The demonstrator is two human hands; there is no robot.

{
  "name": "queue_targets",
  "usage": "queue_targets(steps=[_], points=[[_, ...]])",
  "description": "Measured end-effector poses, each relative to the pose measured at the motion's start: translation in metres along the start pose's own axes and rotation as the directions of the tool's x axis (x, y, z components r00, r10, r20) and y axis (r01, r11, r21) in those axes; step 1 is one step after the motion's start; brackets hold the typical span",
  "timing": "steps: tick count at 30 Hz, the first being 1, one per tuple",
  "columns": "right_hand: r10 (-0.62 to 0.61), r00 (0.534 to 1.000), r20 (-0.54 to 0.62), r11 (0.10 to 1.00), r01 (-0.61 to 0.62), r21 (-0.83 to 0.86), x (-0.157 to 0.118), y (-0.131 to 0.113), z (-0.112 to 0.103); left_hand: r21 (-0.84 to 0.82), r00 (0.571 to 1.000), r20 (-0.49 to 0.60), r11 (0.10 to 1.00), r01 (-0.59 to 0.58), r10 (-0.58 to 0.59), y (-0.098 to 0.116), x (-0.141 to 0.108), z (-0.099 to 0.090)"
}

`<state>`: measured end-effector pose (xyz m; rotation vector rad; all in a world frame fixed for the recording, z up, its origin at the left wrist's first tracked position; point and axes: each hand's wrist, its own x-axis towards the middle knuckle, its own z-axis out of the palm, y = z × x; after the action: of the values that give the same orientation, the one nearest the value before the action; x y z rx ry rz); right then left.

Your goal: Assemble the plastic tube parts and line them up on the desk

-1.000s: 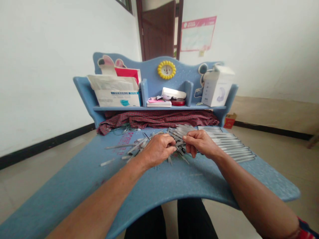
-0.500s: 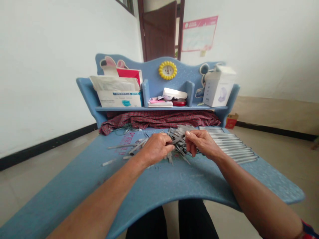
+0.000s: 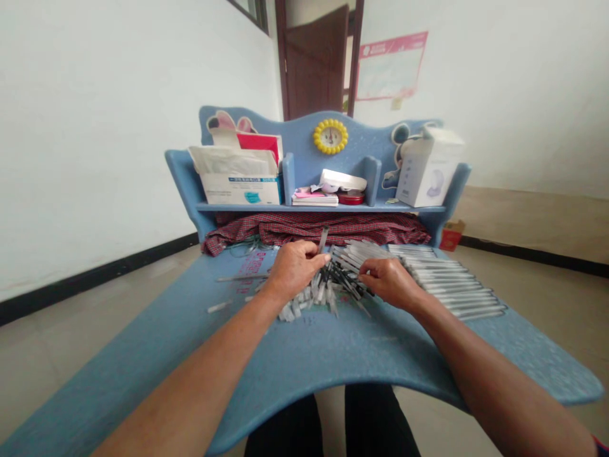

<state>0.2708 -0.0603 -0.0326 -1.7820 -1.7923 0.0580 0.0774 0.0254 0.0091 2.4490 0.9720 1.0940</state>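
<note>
Pinched between thumb and fingers of my left hand (image 3: 295, 266) is a clear pen barrel (image 3: 323, 237), its top end pointing up. Under and around that hand lie short translucent pen caps (image 3: 309, 298) in a loose heap. My right hand (image 3: 392, 282) is at the right side of the heap, fingers curled together; whatever is in them, if anything, is hidden. Between the hands are black pen parts (image 3: 346, 278) and a stack of clear barrels (image 3: 361, 251). Right of my right hand, finished-looking pens (image 3: 461, 289) lie side by side in a row.
The blue desk (image 3: 266, 374) has a raised shelf (image 3: 323, 208) at its back. On it stand a mask box (image 3: 242, 188), a red tin (image 3: 351, 198) and a white box (image 3: 431, 168). Checked cloth (image 3: 314, 228) lies beneath the shelf. A lone clear piece (image 3: 219, 307) lies left.
My hands have moved apart. The left now holds the pen barrel upright; the right has dropped to the heap's right side. The view has shifted slightly.
</note>
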Motion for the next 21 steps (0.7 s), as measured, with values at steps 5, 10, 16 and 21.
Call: queue_targets(steps=[5,10,16,21], points=[[-0.038,0.998,0.056,0.993,0.043,-0.106,0.000,-0.007,0.005,-0.068,0.997,-0.072,0.997,0.032,-0.037,-0.001,0.000,0.000],[-0.060,0.983,0.173,0.904,0.127,-0.407,0.001,-0.033,0.015,-0.111,0.994,-0.083,0.992,0.059,-0.068,-0.002,0.001,0.002],[0.014,0.965,0.261,0.824,0.137,-0.550,0.008,-0.056,0.028,-0.153,0.994,-0.091,0.987,0.052,-0.067,0.000,-0.001,0.003],[0.046,0.960,0.277,0.829,0.117,-0.546,0.011,-0.058,0.033,-0.204,0.993,-0.094,0.978,0.051,-0.071,-0.002,-0.001,0.005]])
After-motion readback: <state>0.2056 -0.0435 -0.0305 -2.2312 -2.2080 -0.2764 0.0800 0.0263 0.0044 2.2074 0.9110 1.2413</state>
